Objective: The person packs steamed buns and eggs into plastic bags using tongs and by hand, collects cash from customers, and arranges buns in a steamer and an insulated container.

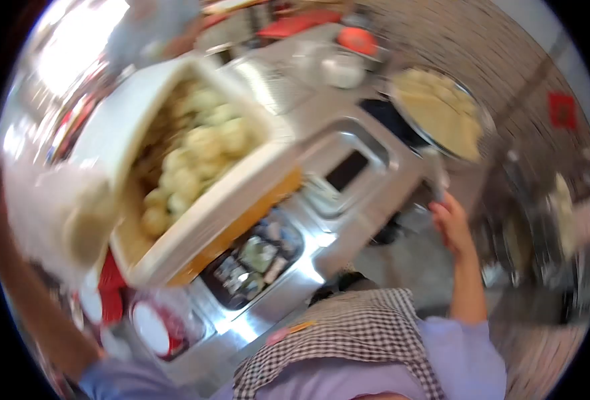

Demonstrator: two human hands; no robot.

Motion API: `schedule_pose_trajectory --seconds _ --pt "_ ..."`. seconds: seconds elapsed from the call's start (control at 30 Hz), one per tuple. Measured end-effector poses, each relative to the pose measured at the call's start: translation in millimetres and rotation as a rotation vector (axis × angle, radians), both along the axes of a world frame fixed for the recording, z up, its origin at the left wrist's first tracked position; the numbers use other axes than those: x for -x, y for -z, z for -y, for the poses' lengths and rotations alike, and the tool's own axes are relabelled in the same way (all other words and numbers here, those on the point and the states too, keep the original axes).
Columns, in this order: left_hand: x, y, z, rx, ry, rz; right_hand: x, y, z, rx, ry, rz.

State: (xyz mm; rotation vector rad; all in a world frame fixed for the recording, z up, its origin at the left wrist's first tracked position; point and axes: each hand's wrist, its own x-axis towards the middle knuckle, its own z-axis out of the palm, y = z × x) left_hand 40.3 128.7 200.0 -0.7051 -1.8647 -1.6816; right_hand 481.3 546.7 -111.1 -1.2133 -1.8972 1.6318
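On the left, a translucent plastic bag (48, 213) with a pale round piece (89, 225) inside hangs by my raised left arm. My left hand (0, 167) is dark at the edge of view, its fingers mostly hidden behind the bag. The bag is close against a white foam box (195, 250) that holds many pale yellow, rounded pieces (205, 150). Over to the right, my right hand (451, 219) is closed around the handle of a blurred utensil (435, 170) with a pale upper end. That end is near a round metal tray (485, 127).
Pale slabs and chunks (435, 110) lie in the tray. The steel counter (348, 227) has sunken bins, one with a dark phone-like rectangle (347, 170), another with banknote-like papers (255, 257). Red-lidded jars (155, 330) stand lower left. Another person (151, 33) is across the counter.
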Motion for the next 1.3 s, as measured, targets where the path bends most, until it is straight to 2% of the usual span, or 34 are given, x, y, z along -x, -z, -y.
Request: schedule_pose_trajectory --seconds 0.07,0.1,0.13,0.2,0.4,0.5,0.57,0.6,0.63,0.67,0.73,0.8,1.0,1.03,1.1,1.17,1.3 --pt "-46.3 -3.5 -29.0 0.070 0.005 -0.039 -11.9 27.3 -15.8 0.004 0.017 -0.093" --pt "-43.9 -0.1 -26.3 0.384 -0.061 -0.271 -14.7 28.7 -22.3 0.033 0.017 -0.102" --pt "-53.9 -2.6 -43.1 0.064 0.301 -0.020 -18.0 32.4 -27.2 0.073 0.009 -0.118" --pt "-78.8 0.8 -79.7 -0.017 0.365 0.042 -29.3 37.9 -34.7 0.117 0.007 -0.159" --pt "-156.3 29.9 -223.3 0.088 0.757 0.088 -112.6 62.1 -86.4 0.158 -0.061 -0.132" --pt "-131.8 56.8 -279.7 0.178 0.905 0.211 -175.1 77.9 -125.0 0.166 -0.008 -0.061" --pt "-168.1 81.7 -347.5 0.131 0.827 0.257 -216.1 75.1 -148.2 0.184 0.055 -0.062" --pt "-209.0 95.4 -392.2 0.047 0.699 0.252 -237.0 77.5 -159.5 0.197 0.087 -0.064" --pt "-223.7 102.2 -419.5 0.057 0.882 0.261 -259.8 83.4 -171.5 0.206 0.082 -0.080" --pt "-238.1 111.6 -448.1 0.148 0.865 0.171 -276.5 84.1 -178.9 0.217 0.103 -0.080" --pt "-267.2 127.6 -501.1 0.078 1.175 0.296 -311.2 80.4 -189.6 0.227 0.162 -0.075" --pt "-311.9 133.6 -555.2 0.040 1.110 0.346 -338.4 80.6 -195.4 0.219 0.224 -0.063" --pt "-371.7 154.4 -673.9 0.047 1.249 0.377 -386.0 101.3 -184.3 0.203 0.451 -0.086" --pt "-378.8 159.7 -690.8 0.020 1.201 0.425 -389.9 96.6 -180.0 0.189 0.477 -0.087" --pt "-385.0 177.4 -715.6 0.061 1.180 0.532 -398.6 85.8 -175.5 0.172 0.544 -0.110" --pt "-379.0 206.9 -735.1 0.113 1.265 0.593 -415.6 79.4 -175.9 0.133 0.590 -0.100" --pt "-370.6 251.1 -737.6 0.229 1.297 0.758 -463.9 51.0 -196.7 -0.080 0.782 0.069"
